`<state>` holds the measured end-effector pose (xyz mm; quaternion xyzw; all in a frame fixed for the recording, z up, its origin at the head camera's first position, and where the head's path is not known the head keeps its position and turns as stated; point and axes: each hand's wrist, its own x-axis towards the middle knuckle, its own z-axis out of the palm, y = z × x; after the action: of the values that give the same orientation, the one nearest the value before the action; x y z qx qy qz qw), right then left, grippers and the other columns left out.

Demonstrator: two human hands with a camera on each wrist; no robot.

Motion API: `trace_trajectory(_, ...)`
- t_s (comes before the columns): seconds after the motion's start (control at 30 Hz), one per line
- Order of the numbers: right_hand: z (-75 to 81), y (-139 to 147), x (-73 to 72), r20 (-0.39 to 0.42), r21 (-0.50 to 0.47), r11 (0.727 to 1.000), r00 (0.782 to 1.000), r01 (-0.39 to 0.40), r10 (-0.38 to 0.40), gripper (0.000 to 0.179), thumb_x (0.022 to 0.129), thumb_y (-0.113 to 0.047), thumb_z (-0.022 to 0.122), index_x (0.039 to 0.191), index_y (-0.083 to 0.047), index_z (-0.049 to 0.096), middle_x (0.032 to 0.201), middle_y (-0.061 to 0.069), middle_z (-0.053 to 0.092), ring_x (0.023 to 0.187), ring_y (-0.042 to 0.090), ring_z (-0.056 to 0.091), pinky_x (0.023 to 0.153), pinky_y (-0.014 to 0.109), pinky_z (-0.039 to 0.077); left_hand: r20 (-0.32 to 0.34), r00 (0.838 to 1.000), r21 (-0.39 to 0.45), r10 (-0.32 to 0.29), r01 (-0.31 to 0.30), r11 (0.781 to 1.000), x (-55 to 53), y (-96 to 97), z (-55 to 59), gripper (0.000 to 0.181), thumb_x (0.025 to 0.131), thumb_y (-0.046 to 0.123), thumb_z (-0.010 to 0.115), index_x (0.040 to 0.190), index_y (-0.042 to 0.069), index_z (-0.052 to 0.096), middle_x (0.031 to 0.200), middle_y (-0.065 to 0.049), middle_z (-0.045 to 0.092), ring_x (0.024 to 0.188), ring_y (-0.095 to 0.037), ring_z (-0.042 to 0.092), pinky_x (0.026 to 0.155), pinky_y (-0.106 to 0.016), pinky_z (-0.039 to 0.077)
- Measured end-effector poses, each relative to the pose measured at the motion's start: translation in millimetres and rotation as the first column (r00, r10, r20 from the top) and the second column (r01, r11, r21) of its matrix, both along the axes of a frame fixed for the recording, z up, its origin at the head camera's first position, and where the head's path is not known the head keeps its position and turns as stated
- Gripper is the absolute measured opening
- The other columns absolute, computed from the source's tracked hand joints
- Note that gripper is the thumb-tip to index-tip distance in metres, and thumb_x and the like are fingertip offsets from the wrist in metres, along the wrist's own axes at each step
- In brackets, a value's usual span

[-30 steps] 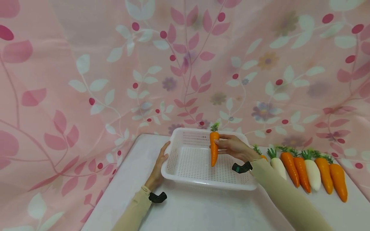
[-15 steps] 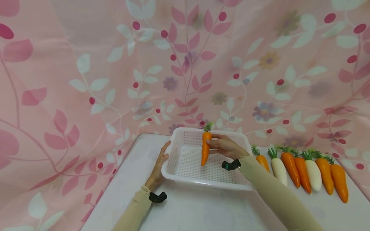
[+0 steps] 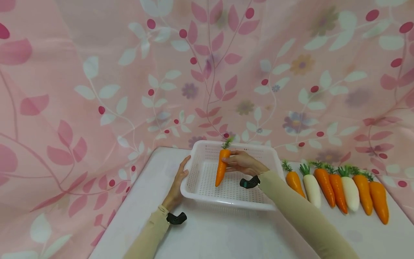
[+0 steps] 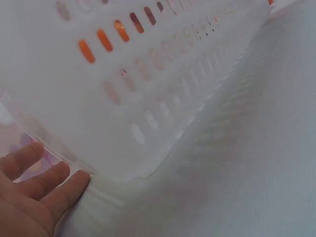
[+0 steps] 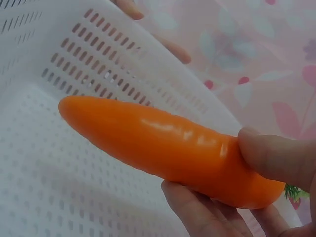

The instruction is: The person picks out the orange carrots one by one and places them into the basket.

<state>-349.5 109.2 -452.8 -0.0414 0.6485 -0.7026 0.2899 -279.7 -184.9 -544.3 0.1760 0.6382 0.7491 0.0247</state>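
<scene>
Right hand (image 3: 244,163), pinching a carrot (image 3: 222,167), has shifted leftward over the basket (image 3: 226,203); carrot not yet released; left hand (image 3: 175,186), fingers extended, touches basket's side.

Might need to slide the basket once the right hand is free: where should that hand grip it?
Probably the right rim of the basket, opposite the left hand, coming from above. The raised rim offers an edge to pinch, and the nearest tabletop carrot lies close outside that wall, likely leaving little room sideways.
</scene>
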Motion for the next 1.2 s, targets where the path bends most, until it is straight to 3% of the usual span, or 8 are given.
trace_trajectory(0.2, -3.5, -12.0, -2.1, 0.025, 0.006, 0.999, 0.999, -0.042, 0.042, 0.050, 0.104, -0.007, 0.065, 0.148, 0.009, 0.046, 0.133, 0.021, 0.061, 0.113, 0.034, 0.070, 0.105, 0.053, 0.055, 0.007, 1.000, -0.023, 0.016, -0.016, 1.000, 0.5, 0.5, 1.3, 0.059, 0.112, 0.029, 0.031, 0.170, 0.032, 0.018, 0.174, -0.004, 0.019, 0.139, -0.033, 0.037, 0.106, -0.040, 0.042)
trace_trajectory(0.5, -9.8, -25.1, -7.8, 0.028, 0.046, 0.992, 0.992, -0.120, 0.119, 0.040, 0.103, -0.005, 0.066, 0.139, 0.012, 0.058, 0.118, 0.016, 0.068, 0.102, 0.027, 0.073, 0.103, 0.050, 0.057, 0.018, 1.000, -0.036, 0.023, -0.022, 0.999, 1.5, 0.4, 3.4, 0.058, 0.112, 0.030, 0.030, 0.169, 0.036, 0.019, 0.175, 0.001, 0.019, 0.140, -0.033, 0.036, 0.106, -0.036, 0.044)
trace_trajectory(0.7, -11.0, -33.7, -8.2, 0.050, 0.043, 0.993, 0.993, -0.107, 0.105, 0.043, 0.100, -0.002, 0.069, 0.140, 0.011, 0.058, 0.122, 0.018, 0.067, 0.104, 0.027, 0.072, 0.104, 0.051, 0.056, 0.015, 1.000, -0.039, 0.018, -0.018, 0.999, 1.0, 1.2, 2.1, 0.059, 0.112, 0.031, 0.030, 0.170, 0.032, 0.017, 0.176, -0.003, 0.017, 0.142, -0.036, 0.036, 0.103, -0.032, 0.048)
trace_trajectory(0.97, -14.4, -45.7, -8.4, 0.067, 0.055, 0.990, 0.990, -0.128, 0.124, 0.041, 0.100, -0.002, 0.070, 0.137, 0.010, 0.059, 0.126, 0.019, 0.067, 0.108, 0.031, 0.073, 0.102, 0.050, 0.057, 0.016, 0.999, -0.071, 0.037, -0.036, 0.997, 1.4, -0.8, 1.8, 0.058, 0.112, 0.033, 0.031, 0.169, 0.036, 0.019, 0.176, 0.002, 0.017, 0.150, -0.035, 0.032, 0.111, -0.038, 0.041)
trace_trajectory(1.2, -19.7, -55.8, -9.1, 0.057, 0.078, 0.990, 0.992, -0.120, 0.116, 0.048, 0.096, 0.001, 0.073, 0.139, 0.012, 0.054, 0.131, 0.023, 0.066, 0.109, 0.031, 0.072, 0.100, 0.048, 0.059, 0.008, 1.000, -0.059, 0.013, -0.012, 0.998, 0.7, -0.1, 2.0, 0.059, 0.112, 0.033, 0.031, 0.170, 0.032, 0.017, 0.177, -0.004, 0.016, 0.148, -0.041, 0.033, 0.111, -0.040, 0.043)
